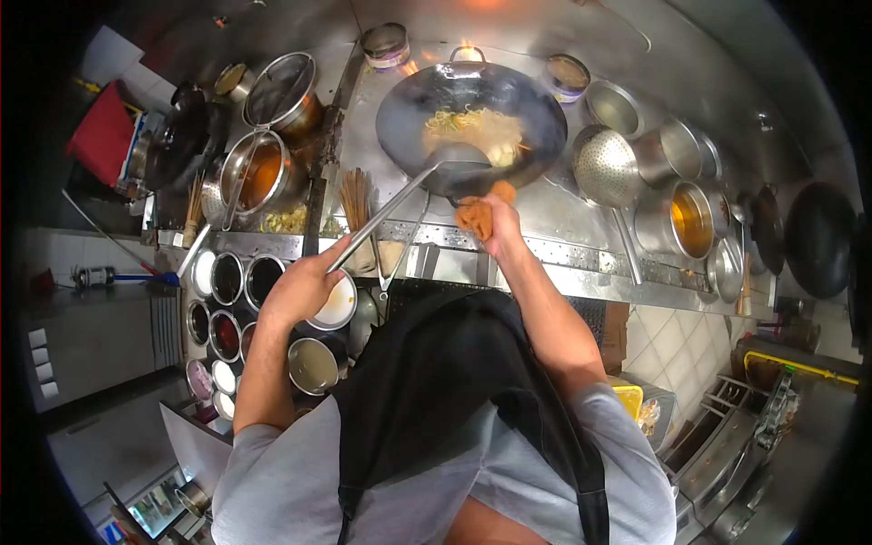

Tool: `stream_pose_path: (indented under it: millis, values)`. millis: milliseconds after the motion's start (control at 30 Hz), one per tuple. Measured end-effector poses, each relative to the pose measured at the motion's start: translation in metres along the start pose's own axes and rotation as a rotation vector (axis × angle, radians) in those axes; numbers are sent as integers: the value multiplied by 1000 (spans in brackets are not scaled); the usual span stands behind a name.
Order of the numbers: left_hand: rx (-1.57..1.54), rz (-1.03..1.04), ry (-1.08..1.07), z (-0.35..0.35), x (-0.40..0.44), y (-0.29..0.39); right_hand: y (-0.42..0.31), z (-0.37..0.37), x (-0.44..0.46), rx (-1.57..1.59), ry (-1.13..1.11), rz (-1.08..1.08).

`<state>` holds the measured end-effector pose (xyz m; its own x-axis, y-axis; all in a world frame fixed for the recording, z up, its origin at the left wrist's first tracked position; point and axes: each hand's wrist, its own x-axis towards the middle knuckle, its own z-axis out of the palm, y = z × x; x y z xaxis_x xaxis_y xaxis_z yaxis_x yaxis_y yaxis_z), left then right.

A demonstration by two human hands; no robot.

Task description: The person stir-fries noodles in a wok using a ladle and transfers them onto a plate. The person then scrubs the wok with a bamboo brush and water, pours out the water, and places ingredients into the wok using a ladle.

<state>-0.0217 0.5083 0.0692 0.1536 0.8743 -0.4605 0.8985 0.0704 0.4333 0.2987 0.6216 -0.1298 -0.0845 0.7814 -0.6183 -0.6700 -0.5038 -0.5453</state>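
Observation:
My left hand is wrapped round the long metal handle of a ladle. The ladle's dark bowl lies inside the wok, at its near side, against noodles with pale bits among them. Bunched in my right hand is an orange cloth, pressed to the wok's near edge; whether a handle sits under the cloth is hidden. Flames show behind the wok's far loop handle.
Left stand a pot of brown liquid, a bamboo brush and several sauce tubs. On the right are a perforated strainer and a pot of amber oil. A metal counter edge runs before me.

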Motion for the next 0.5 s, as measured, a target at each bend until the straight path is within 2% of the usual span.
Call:
stream_pose_path:
  millis: [67, 167, 200, 267, 300, 367, 400, 433, 500]
  values:
    - [19, 20, 11, 14, 16, -3, 2, 0, 1, -51, -17, -2]
    - [39, -56, 75, 47, 42, 9, 31, -25, -46, -92, -120, -13]
    - [1, 5, 155, 62, 47, 0, 50, -54, -51, -124, -194, 18]
    - [-70, 135, 312, 89, 51, -13, 68, -68, -65, -106, -103, 2]
    - [-60, 111, 292, 83, 46, -9, 72, -69, -69, -40, -59, -29]
    - [-41, 57, 233, 61, 26, 6, 52, -77, -52, -159, -129, 60]
    - [-69, 44, 193, 51, 22, 2, 18, -36, -65, -71, -113, 117]
    - [-56, 18, 144, 37, 18, 7, 1, -11, -62, -23, -86, 61]
    - [-10, 15, 115, 22, 17, 4, -9, 6, -22, 9, 27, 57]
